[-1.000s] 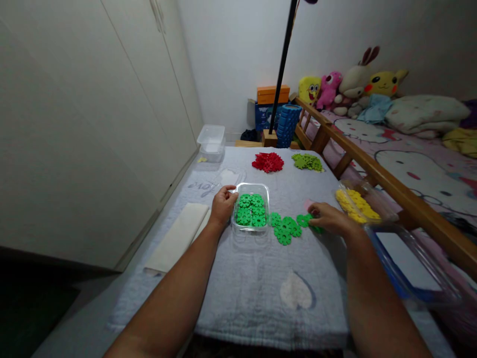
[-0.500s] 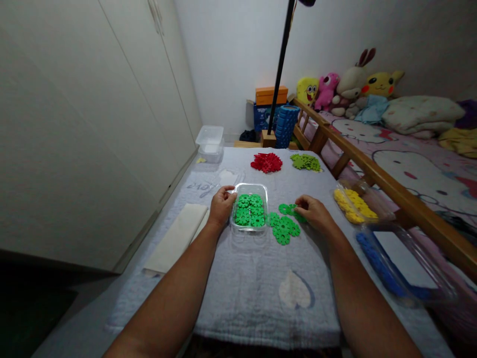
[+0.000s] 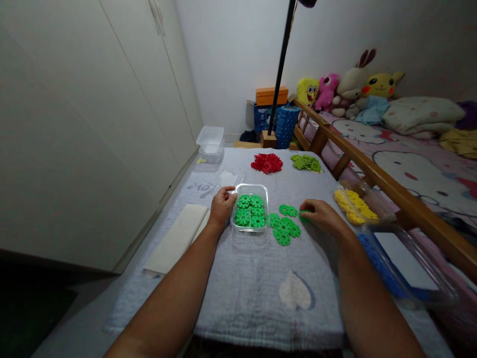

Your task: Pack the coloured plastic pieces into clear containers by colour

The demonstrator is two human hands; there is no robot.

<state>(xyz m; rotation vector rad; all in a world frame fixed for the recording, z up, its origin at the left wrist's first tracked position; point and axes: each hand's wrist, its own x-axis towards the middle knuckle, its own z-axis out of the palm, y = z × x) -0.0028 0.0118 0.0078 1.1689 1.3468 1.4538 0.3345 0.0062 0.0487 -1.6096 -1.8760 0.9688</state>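
My left hand point(image 3: 222, 206) grips the left rim of a clear plastic container point(image 3: 250, 229), thumb and fingers closed on it. Green snowflake-shaped building discs point(image 3: 251, 211) lie in rows inside the container. To its right, a loose group of green discs point(image 3: 283, 228) lies on the cloth, with two more discs point(image 3: 288, 210) just behind it. My right hand point(image 3: 319, 215) is closed at the right of these, its fingertips on a single green disc point(image 3: 303, 216) that is partly hidden by the fingers.
Red pieces point(image 3: 267, 163) and lime-green pieces point(image 3: 306, 162) are heaped at the back. Yellow pieces point(image 3: 354, 206) and blue pieces point(image 3: 383, 268) sit in clear boxes by the wooden bed rail point(image 3: 357, 154). A folded cream cloth point(image 3: 177, 238) lies left; a clear box point(image 3: 210, 144) stands back left.
My right hand has shifted slightly right, away from the two green discs at the back of the group, with one disc at its fingertips. My left hand stays on the container.
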